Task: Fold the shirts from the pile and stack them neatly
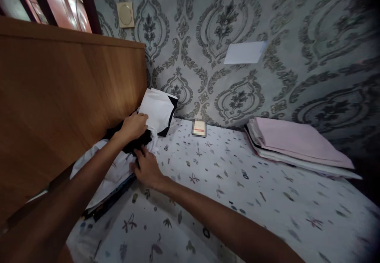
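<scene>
A heap of clothes leans against the wooden panel at the left, with a black garment on top of a white garment. My left hand is closed on the black garment, its fingers curled near the white folded cloth. That white folded cloth, with a black piece behind it, is propped at the corner by the wall. My right hand rests at the near edge of the heap, thumb and fingers apart, fingertips touching the cloth. Darker folded clothes show beneath the white garment.
The wooden panel borders the patterned sheet on the left. Along the wall lie a small blurred box and, at the right, a folded stack with pink cloth. A white paper hangs on the wall.
</scene>
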Motion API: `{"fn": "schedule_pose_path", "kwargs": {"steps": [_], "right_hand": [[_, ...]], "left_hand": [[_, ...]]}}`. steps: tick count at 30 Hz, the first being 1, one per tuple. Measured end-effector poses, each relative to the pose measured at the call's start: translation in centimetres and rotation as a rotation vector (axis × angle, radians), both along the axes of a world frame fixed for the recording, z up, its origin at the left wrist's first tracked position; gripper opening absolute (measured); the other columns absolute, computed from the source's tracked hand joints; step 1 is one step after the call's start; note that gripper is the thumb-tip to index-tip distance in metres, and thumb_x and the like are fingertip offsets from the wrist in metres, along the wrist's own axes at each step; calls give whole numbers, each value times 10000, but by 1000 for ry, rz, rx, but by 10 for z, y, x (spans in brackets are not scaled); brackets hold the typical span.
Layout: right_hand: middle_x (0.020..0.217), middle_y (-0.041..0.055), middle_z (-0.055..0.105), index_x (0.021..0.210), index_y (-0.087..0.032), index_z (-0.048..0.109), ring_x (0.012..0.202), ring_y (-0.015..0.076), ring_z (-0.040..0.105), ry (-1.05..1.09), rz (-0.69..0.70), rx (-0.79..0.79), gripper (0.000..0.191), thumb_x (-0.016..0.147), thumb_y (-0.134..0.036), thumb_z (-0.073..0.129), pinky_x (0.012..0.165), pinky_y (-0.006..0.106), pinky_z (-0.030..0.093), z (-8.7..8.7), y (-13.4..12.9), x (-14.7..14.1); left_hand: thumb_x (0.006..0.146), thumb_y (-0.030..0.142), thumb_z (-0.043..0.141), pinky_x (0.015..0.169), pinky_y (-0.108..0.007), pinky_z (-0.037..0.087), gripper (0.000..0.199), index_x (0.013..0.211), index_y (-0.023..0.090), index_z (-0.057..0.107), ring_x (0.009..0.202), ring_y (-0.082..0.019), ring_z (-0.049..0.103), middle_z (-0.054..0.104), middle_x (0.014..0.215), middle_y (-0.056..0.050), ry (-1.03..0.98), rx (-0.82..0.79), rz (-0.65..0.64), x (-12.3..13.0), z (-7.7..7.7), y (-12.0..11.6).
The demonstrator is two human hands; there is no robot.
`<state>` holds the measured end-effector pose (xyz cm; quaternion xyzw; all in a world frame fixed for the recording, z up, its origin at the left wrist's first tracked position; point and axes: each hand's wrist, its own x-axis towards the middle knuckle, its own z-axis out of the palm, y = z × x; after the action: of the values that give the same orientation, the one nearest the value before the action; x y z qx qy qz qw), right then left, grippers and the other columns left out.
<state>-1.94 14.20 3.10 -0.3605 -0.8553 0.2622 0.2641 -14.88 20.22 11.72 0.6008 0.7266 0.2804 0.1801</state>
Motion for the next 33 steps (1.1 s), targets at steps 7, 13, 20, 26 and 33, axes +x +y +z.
{"fn": "schedule_pose_path", "kwargs": {"steps": [7, 13, 20, 26, 33], "right_hand": [[1566, 248, 344, 1423, -45, 491, 1451, 341, 326, -57, 83, -30, 608, 933, -396, 570, 1196, 489, 226, 9, -18, 8], [1580, 256, 316, 1474, -6, 406, 1490, 313, 262, 39, 162, -135, 717, 890, -369, 610, 1201, 440, 254, -11, 2, 5], [1542, 228, 401, 1460, -68, 442, 1456, 347, 326, 158, 187, -175, 729, 834, -371, 658, 1159, 488, 324, -34, 10, 7], [1299, 121, 620, 1310, -185, 591, 1232, 295, 546, 329, 38, -127, 492, 834, -294, 644, 1069, 466, 406, -39, 14, 36], [1377, 106, 569, 1345, -217, 582, 1300, 287, 504, 589, -165, -573, 561, 808, -349, 671, 1089, 450, 394, -19, 42, 27]], "left_hand": [[871, 173, 534, 985, -415, 447, 203, 962, 180, 716, 1185, -318, 609, 716, 1153, -147, 506, -45, -80, 5, 24, 43], [937, 274, 407, 839, -366, 497, 339, 1131, 214, 678, 1080, -317, 660, 728, 1127, -119, 721, 295, 74, 3, 86, 29], [948, 346, 422, 830, -340, 502, 351, 1118, 224, 703, 1021, -288, 678, 746, 1073, -95, 646, 308, 40, 13, 112, 28], [927, 343, 460, 830, -363, 503, 360, 1115, 163, 710, 1025, -310, 671, 740, 1090, -153, 473, 265, 172, 4, 109, 42], [915, 341, 448, 815, -379, 483, 325, 1008, 159, 702, 952, -296, 657, 721, 997, -130, 289, 587, 159, 15, 131, 36]]}}
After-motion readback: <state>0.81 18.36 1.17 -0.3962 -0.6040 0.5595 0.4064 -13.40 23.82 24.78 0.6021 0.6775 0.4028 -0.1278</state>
